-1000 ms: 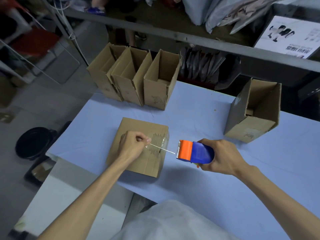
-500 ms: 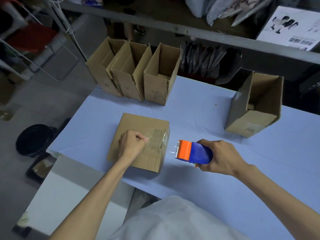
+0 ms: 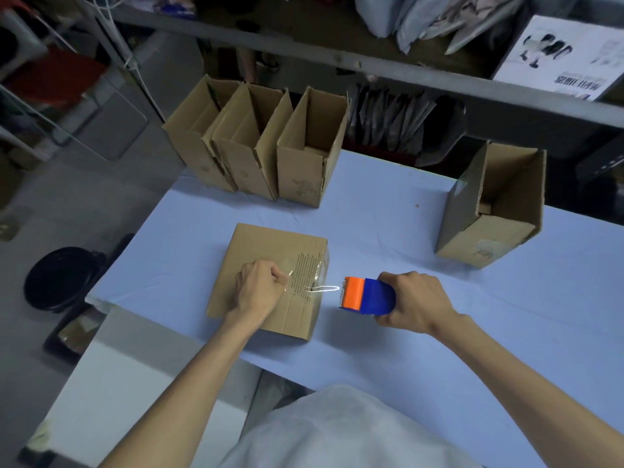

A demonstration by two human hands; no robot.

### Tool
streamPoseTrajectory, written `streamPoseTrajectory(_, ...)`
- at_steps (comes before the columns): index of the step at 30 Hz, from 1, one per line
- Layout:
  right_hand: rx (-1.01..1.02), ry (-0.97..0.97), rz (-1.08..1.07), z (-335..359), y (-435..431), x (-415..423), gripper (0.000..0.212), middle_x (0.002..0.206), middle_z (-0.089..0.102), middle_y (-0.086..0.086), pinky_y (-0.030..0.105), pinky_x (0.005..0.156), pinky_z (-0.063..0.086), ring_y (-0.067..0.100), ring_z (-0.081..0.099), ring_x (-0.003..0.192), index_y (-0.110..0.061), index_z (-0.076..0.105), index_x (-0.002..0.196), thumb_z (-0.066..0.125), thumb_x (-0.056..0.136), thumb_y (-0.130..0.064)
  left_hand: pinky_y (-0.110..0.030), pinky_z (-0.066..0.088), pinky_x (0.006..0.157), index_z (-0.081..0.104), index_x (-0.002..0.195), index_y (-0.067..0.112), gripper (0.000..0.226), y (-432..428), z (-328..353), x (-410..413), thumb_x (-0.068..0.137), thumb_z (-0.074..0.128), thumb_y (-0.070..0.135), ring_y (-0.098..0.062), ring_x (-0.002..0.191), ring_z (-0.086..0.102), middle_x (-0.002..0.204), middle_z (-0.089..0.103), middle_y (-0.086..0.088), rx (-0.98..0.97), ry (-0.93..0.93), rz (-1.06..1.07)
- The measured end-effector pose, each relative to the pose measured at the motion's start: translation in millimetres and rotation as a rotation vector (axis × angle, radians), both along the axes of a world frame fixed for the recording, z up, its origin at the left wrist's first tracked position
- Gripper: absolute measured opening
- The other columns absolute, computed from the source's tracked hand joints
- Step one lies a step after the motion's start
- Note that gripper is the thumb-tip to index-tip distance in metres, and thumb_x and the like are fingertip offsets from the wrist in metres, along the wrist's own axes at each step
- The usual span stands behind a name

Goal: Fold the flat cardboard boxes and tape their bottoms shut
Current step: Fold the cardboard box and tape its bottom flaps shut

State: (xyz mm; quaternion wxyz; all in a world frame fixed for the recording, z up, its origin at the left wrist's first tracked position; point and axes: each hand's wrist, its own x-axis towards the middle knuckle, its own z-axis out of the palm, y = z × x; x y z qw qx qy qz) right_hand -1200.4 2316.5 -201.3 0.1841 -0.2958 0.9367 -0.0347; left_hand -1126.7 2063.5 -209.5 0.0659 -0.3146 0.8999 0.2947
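Note:
A cardboard box (image 3: pixel 263 255) lies bottom-up on the light blue table (image 3: pixel 506 332), near its front left edge. My left hand (image 3: pixel 258 288) rests on the box bottom and pinches the end of a clear tape strip (image 3: pixel 320 289). The strip runs rightward off the box to a blue and orange tape dispenser (image 3: pixel 368 296). My right hand (image 3: pixel 413 300) grips the dispenser just right of the box, a little above the table. Printed black lines on the box show through tape at its right edge.
Three open folded boxes (image 3: pixel 256 146) stand in a row at the table's far left edge. Another open box (image 3: pixel 489 211) lies tilted at the right. A metal shelf rail (image 3: pixel 371 69) crosses behind. A black bin (image 3: pixel 57 278) sits on the floor left.
The dispenser drew close to the box, then pulled slightly right again, so the tape strip between my hands is stretched out. My left hand stayed on the box.

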Motion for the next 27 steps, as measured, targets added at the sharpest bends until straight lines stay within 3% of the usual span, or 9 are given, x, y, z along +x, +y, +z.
streamPoseTrajectory(5,0.03,-0.012,-0.003,-4,-8,1,0.034,0.074,0.061,-0.003,0.025,0.056,0.034,0.023,0.051,0.066,-0.024,0.052,0.088,0.066,0.063,-0.043,-0.029,0.044,0.073,0.069,0.062,0.008,0.023,-5,0,-7,0.079,0.07,0.024,-0.035,0.084,0.064,0.065,0.063,-0.01,-0.063,-0.099,-0.083)
streamPoseTrajectory(7,0.034,-0.02,-0.004,-5,-9,1,0.034,0.074,0.06,-0.003,0.025,0.056,0.035,0.023,0.051,0.066,-0.024,0.051,0.087,0.066,0.063,-0.043,-0.031,0.045,0.076,0.067,0.066,0.009,0.023,-8,-2,-11,0.081,0.07,0.027,-0.037,0.089,0.062,0.079,0.068,-0.014,-0.077,-0.131,-0.125)
streamPoseTrajectory(11,0.047,-0.026,-0.004,-3,-12,1,0.034,0.073,0.057,-0.003,0.026,0.056,0.032,0.023,0.049,0.066,-0.025,0.047,0.085,0.066,0.063,-0.043,-0.037,0.046,0.085,0.068,0.095,0.004,0.03,-9,0,-21,0.081,0.07,0.03,-0.036,0.102,0.06,0.101,0.068,-0.015,-0.141,-0.182,-0.195)
streamPoseTrajectory(18,0.013,-0.03,-0.022,-3,-18,6,0.034,0.072,0.056,-0.004,0.026,0.055,0.03,0.023,0.049,0.066,-0.025,0.048,0.085,0.067,0.063,-0.043,-0.036,0.046,0.07,0.068,0.081,0.003,0.031,-17,-4,-9,0.081,0.067,0.034,-0.04,0.09,0.062,0.09,0.067,-0.021,-0.234,-0.162,-0.168)
streamPoseTrajectory(23,0.024,-0.023,-0.019,-3,-20,7,0.033,0.07,0.052,-0.004,0.023,0.048,0.023,0.024,0.047,0.065,-0.025,0.044,0.083,0.066,0.064,-0.042,-0.032,0.039,0.066,0.068,0.091,0.004,0.031,-7,2,-5,0.085,0.065,0.034,-0.037,0.093,0.061,0.098,0.068,-0.017,-0.318,-0.195,-0.176)
streamPoseTrajectory(24,0.027,-0.02,-0.02,-3,-21,7,0.034,0.071,0.052,-0.004,0.023,0.049,0.023,0.024,0.047,0.065,-0.026,0.044,0.083,0.066,0.064,-0.043,-0.033,0.041,0.069,0.064,0.104,0.003,0.04,-7,4,-4,0.083,0.068,0.036,-0.037,0.096,0.061,0.102,0.067,-0.018,-0.33,-0.201,-0.153)
streamPoseTrajectory(26,0.031,-0.019,-0.023,-2,-22,7,0.034,0.071,0.052,-0.004,0.024,0.05,0.024,0.024,0.047,0.065,-0.026,0.044,0.083,0.066,0.064,-0.043,-0.037,0.045,0.078,0.04,0.131,-0.003,0.085,-15,8,-3,0.072,0.078,0.045,-0.037,0.105,0.06,0.11,0.064,-0.021,-0.323,-0.221,-0.071)
streamPoseTrajectory(27,0.026,-0.021,-0.029,-2,-23,7,0.033,0.071,0.052,-0.004,0.024,0.049,0.023,0.023,0.047,0.065,-0.026,0.043,0.083,0.066,0.065,-0.042,-0.039,0.046,0.08,0.031,0.135,-0.005,0.101,-20,10,-2,0.066,0.081,0.049,-0.038,0.107,0.059,0.112,0.063,-0.022,-0.31,-0.214,-0.05)
